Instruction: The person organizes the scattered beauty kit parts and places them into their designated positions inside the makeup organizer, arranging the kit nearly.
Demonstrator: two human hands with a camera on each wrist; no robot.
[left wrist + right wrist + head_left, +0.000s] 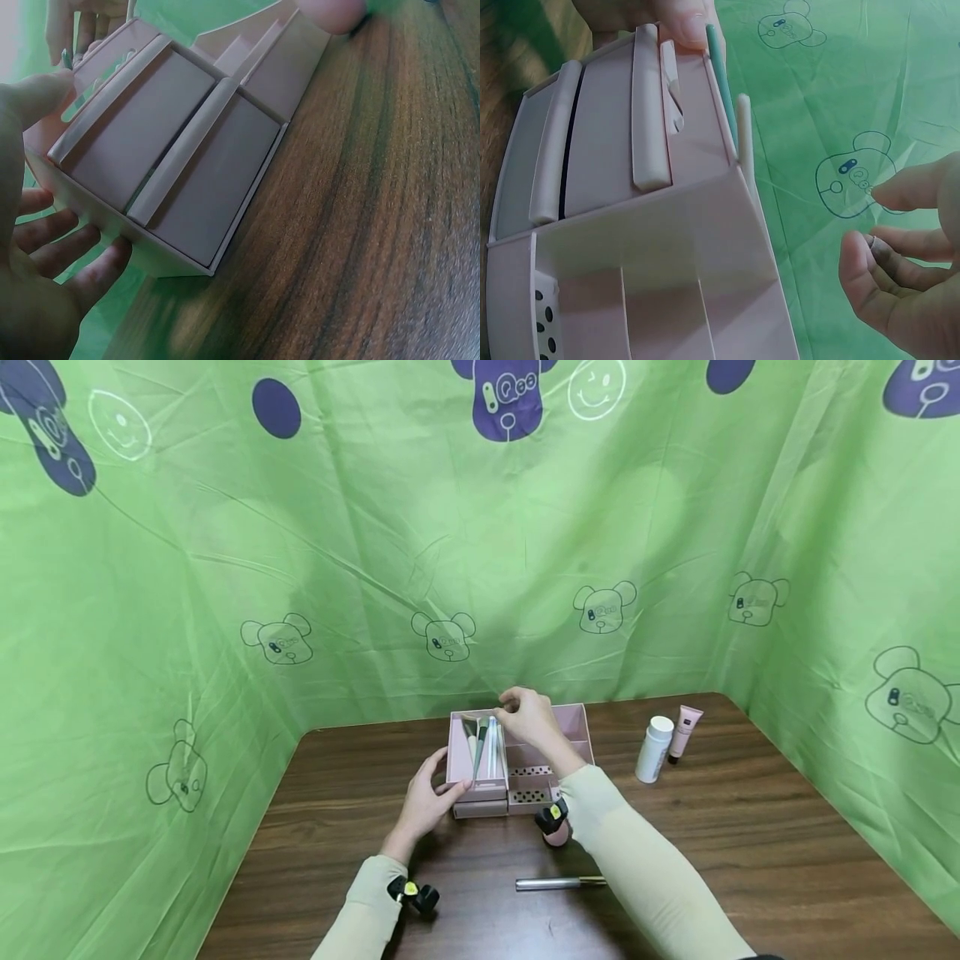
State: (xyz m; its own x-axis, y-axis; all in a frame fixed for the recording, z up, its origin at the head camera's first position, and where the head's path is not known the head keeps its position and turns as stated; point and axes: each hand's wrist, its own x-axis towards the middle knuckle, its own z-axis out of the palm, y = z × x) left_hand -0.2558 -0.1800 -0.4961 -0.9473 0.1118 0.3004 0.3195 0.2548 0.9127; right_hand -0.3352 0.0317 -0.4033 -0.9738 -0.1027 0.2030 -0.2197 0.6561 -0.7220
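On our bench (360,760) | pink box (573,721), brushes (479,747) in its left compartment | we touch its left side with our left hand (422,806), fingers spread | our right hand (531,720), loosely curled, thumb and fingertips apart, hangs near its back

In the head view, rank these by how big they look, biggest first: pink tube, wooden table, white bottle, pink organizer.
1. Wooden table
2. Pink organizer
3. White bottle
4. Pink tube, slimmer than the bottle beside it
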